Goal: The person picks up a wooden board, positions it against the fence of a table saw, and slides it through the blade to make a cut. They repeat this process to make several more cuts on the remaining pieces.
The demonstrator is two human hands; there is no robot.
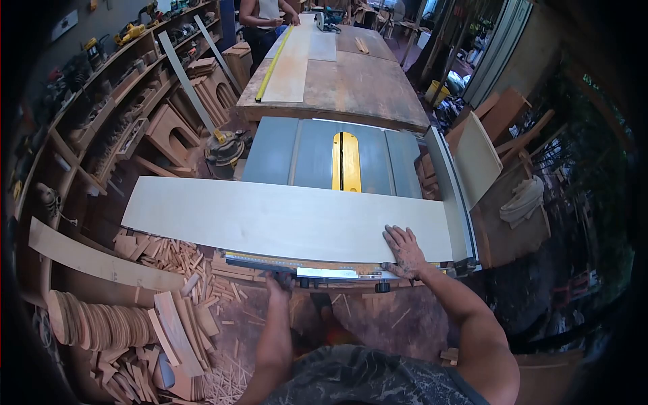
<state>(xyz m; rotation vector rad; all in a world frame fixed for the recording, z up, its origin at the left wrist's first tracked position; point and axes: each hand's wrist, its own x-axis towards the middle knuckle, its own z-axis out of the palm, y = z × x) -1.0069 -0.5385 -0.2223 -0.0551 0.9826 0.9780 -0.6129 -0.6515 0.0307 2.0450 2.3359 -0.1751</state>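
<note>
A long pale board (283,219) lies crosswise on the grey table saw (270,152), covering its front part. The board's right end is close against the rip fence (452,196). My right hand (403,253) rests flat near that end, fingers spread, nothing gripped. My left hand (279,282) is at the saw's front rail (260,262), below the board's near edge. Its fingers are mostly hidden in shadow, so whether they grip anything does not show. Behind the board, the yellow throat plate (346,162) with its dark slot is visible.
Behind the saw stands a wooden workbench (368,84) with a sheet and a yellow measuring strip (273,64). Another person (266,17) stands at its far left. Offcuts (179,260) and stacked curved pieces (101,320) crowd the left floor. A panel (476,158) leans right of the fence.
</note>
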